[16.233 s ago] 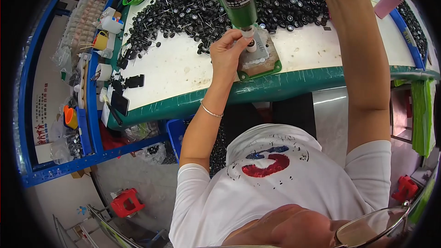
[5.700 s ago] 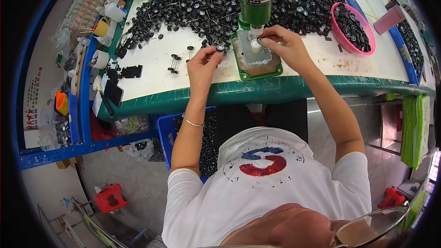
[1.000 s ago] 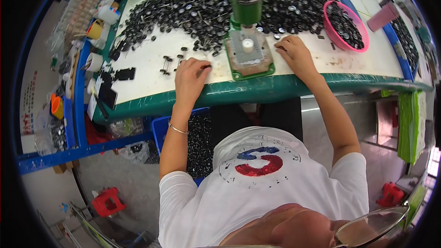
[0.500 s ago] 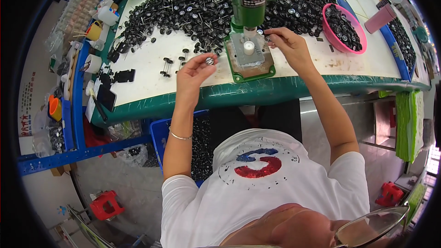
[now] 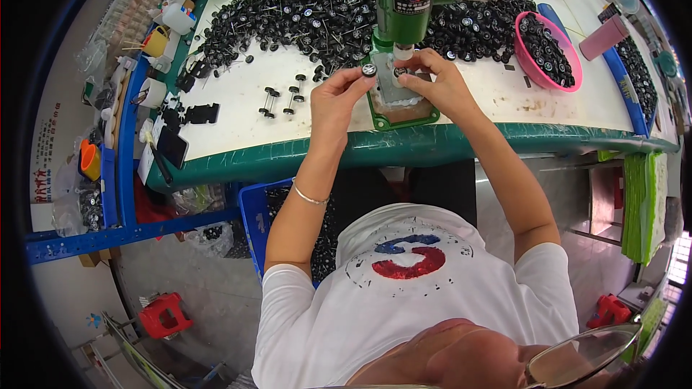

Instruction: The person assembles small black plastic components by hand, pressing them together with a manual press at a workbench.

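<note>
Pinching wheel [image 5: 369, 70] in your left hand [image 5: 339, 97], right hand [image 5: 432, 79] gripping part at press [image 5: 407, 0] base, near front bench [image 5: 231, 122] edge. Few axle sets [image 5: 282, 99] done; big pile [image 5: 303, 7] left at back.

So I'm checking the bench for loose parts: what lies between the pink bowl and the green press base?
In the head view, mostly bare white tabletop lies between the pink bowl and the press base, crossed by the right hand.
</note>
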`<state>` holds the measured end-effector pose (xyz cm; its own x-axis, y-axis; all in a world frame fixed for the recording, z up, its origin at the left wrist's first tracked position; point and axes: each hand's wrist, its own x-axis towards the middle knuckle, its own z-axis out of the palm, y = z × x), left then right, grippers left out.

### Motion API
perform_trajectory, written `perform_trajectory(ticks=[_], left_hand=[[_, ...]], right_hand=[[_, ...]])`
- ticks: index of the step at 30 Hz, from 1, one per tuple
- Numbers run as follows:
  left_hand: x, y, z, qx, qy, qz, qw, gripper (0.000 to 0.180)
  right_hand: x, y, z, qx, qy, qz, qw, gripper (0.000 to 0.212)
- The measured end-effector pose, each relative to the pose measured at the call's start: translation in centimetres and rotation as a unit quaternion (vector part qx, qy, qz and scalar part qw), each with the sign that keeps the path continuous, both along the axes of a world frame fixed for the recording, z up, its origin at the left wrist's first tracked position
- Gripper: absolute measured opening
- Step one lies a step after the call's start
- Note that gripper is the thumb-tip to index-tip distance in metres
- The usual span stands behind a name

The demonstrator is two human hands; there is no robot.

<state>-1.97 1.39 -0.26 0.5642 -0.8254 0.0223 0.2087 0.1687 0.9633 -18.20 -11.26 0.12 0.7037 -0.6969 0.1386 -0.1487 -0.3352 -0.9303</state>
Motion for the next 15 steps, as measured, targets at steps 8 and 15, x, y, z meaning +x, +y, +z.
perform_trajectory(ticks=[8, 15], left_hand=[[-2.2, -3.4, -0.1, -0.035, -0.053, -0.047, 0.997, 0.014], [-2.7, -4.1, 0.6, -0.059, -0.033, -0.045, 0.997, 0.011]], right_hand=[[-2.2, -2.8, 0.7, 0.060, -0.129, -0.048, 0.989, 0.047], [-2.1, -9.4, 10.4, 0.053, -0.313, -0.072, 0.945, 0.036]])
